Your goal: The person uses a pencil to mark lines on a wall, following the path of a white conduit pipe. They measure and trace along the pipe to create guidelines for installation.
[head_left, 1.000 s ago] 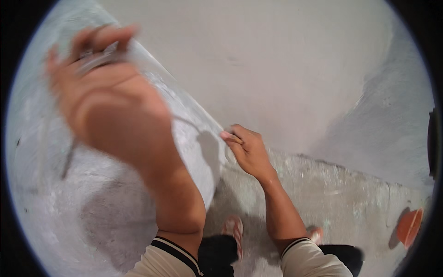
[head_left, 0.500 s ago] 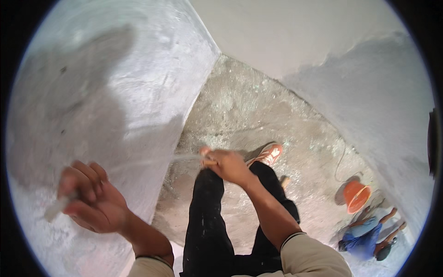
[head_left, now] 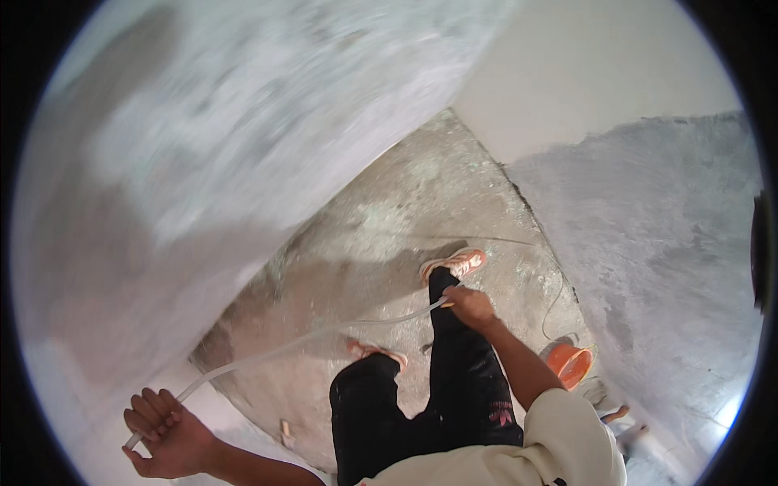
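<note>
A translucent, whitish flexible tube (head_left: 324,330) runs in a slack curve between my two hands. At the lower left, my left hand (head_left: 170,433) is closed around one end of it, and a short tip sticks out beside the thumb. Farther right, in front of my leg, my right hand (head_left: 470,308) grips the other end. A small yellowish piece (head_left: 446,304) shows at the fingers of that hand; its kind is too small to make out.
A rough grey wall (head_left: 243,121) rises on the left, another wall (head_left: 648,202) on the right, meeting the concrete floor (head_left: 381,211). An orange bucket (head_left: 570,364) stands by the right wall, near a thin cord (head_left: 553,312). Another person's arm (head_left: 616,415) shows at lower right.
My view has turned, shifting walls, bucket and the other person. My left hand is lower, my right hand farther right, and the tube, blurred before, now shows plainly between them.
</note>
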Motion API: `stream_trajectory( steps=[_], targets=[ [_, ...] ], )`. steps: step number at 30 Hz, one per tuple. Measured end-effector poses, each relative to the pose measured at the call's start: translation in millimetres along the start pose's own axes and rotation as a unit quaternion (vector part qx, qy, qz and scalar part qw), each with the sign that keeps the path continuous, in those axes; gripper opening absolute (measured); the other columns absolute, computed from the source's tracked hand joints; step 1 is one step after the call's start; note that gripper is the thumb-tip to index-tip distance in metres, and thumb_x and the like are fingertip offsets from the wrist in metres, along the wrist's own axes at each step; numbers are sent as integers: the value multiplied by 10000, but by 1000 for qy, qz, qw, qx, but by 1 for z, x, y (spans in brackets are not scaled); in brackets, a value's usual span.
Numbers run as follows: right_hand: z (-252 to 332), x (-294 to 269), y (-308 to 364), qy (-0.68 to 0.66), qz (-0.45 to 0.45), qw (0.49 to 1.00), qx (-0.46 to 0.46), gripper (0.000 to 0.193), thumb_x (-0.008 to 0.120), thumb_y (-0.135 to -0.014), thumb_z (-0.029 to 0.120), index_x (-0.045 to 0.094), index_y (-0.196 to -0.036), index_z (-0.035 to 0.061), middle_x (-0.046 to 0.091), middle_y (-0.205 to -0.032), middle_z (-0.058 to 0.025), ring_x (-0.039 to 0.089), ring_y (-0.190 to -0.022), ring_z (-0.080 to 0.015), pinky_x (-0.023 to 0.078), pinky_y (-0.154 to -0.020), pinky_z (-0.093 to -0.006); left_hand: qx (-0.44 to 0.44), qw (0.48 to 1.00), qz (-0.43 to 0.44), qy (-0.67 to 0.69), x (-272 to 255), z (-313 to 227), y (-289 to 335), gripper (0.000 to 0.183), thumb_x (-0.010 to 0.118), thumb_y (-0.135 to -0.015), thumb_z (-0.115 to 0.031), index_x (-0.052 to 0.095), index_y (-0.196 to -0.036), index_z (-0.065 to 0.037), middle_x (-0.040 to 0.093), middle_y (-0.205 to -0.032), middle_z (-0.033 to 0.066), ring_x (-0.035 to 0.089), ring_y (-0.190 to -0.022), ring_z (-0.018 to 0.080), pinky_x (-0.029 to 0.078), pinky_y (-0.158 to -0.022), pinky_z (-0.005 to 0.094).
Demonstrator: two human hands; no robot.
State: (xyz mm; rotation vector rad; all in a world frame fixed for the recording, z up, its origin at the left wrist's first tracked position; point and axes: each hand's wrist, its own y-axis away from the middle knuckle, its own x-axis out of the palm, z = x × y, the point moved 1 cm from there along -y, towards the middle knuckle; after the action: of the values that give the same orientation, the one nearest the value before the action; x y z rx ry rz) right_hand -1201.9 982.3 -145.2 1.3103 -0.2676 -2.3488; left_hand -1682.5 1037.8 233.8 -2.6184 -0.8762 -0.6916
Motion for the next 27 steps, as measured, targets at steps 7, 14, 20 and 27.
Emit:
stream_trajectory(
  steps=[7,14,20,27],
  targets=[
    [68,29,16,140,77,982,104,253,673,-956,321,681,-1041,82,723,-1058,-166,675,-1014,-404,528,-838,-508,241,885,-383,-111,-194,-250,46,396,643,-833,-348,338,-725,-120,287,-725,30,261,-670,181,234,-589,343],
    [259,143,-81,45,30,982,-182,291,663,-1007,255,641,-1020,-35,657,-876,-289,662,-822,-456,510,-727,-483,341,885,-303,-96,-337,-393,138,449,680,-641,-307,247,-606,-193,230,-597,-20,210,-600,155,187,-561,328],
    [439,264,-138,53,149,973,-171,394,665,-1007,389,668,-1015,-5,627,-678,-119,620,-607,-222,487,-607,-382,441,807,-362,-151,-412,-454,167,404,619,-550,-317,235,-587,-199,213,-574,-17,212,-589,169,188,-567,340],
    [598,403,-183,-18,161,955,-249,445,655,-998,433,695,-1091,0,644,-702,-105,631,-625,-216,497,-625,-365,503,775,-323,-205,-493,-510,137,377,555,-545,-373,220,-564,-201,204,-562,-18,225,-584,172,202,-575,352]
  ],
)
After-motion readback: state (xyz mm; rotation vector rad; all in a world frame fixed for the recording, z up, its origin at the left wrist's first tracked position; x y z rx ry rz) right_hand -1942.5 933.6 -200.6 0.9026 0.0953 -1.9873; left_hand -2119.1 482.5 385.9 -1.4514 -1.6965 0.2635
